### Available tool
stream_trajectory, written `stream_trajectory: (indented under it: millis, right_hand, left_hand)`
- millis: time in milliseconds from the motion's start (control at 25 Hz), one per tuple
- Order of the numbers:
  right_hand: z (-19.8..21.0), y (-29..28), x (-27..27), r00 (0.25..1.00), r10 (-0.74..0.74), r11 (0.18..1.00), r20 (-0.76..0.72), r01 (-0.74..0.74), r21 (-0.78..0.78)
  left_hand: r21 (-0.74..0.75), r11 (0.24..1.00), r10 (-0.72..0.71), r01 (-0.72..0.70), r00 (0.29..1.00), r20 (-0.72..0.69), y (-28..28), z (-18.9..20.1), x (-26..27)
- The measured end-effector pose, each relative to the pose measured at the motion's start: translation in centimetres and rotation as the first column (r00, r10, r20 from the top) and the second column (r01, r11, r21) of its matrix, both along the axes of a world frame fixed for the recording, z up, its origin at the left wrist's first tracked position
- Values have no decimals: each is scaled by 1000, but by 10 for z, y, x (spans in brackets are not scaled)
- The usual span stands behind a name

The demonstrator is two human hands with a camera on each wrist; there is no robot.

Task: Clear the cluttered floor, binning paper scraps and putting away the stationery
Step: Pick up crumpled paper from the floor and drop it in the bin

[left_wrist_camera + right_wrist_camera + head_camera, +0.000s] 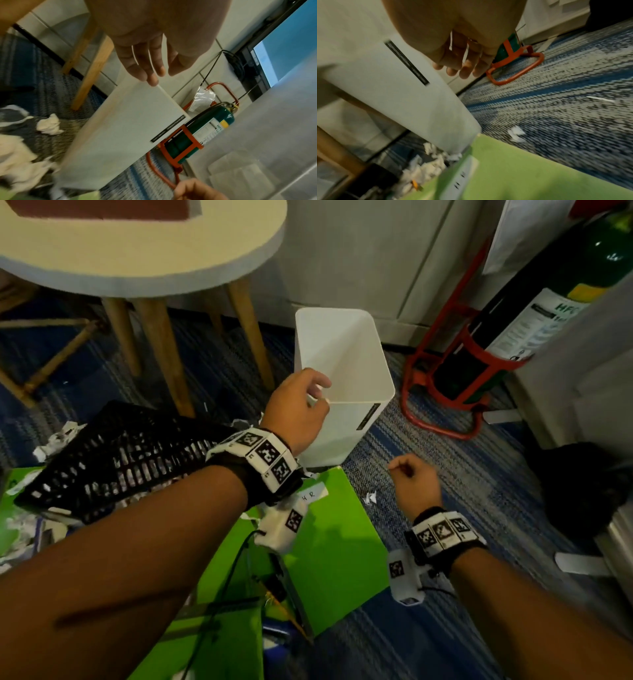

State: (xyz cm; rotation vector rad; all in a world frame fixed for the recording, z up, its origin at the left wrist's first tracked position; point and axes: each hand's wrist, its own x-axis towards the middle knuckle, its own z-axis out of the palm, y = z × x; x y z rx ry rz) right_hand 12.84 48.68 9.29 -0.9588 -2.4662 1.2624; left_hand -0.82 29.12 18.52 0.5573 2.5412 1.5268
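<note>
We are at the setting-up step: our left hand (297,409) grips the near rim of the white waste bin (356,378), fingers (152,75) curled over the edge, holding it upright on the blue carpet (455,474) beside the green folder (335,542). Our right hand (416,482) hovers over the carpet, fingers loosely curled around nothing. Crumpled paper scraps (56,438) lie by the tipped black mesh basket (120,460), and one small scrap (371,497) sits just beside the folder's edge. Next, we judge, the free hand should pinch that nearest scrap and drop it into the bin while the left steadies it.
</note>
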Motion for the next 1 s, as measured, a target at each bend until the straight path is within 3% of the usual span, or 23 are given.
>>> stream_trajectory:
  millis: [120, 240, 440, 600, 720, 840, 920, 1000]
  right_hand:
    - [-61, 3, 1, 956, 97, 991, 276, -118, 64]
    - [-117, 9, -2, 830, 204, 968, 519, -249, 16]
    - [-161, 16, -2, 794, 185, 942, 579, -310, 125]
    - [-192, 21, 3, 671, 227, 886, 706, -443, 137]
    - [-172, 14, 1, 690, 144, 926, 709, -347, 150]
    - [-140, -13, -14, 794, 106, 931, 598, -291, 222]
    - [-126, -44, -34, 846, 214, 913, 489, -352, 208]
    - [-122, -70, -52, 824, 370, 867, 428, -472, 160]
  left_hand:
    - [-137, 990, -39, 44, 998, 42, -29, -27, 9]
    - [-355, 932, -36, 76, 992, 118, -72, -62, 13]
    - [-582, 807, 30, 98, 978, 206, -134, -113, 18]
    - [-623, 774, 60, 114, 966, 251, -159, -144, 28]
    - [-634, 762, 63, 131, 960, 274, -166, -160, 41]
    - [-659, 722, -16, 211, 957, 289, -161, -177, 49]
    - [-674, 671, -118, 309, 942, 314, -154, -192, 51]
    - [-711, 544, -241, 445, 895, 376, -146, -204, 53]
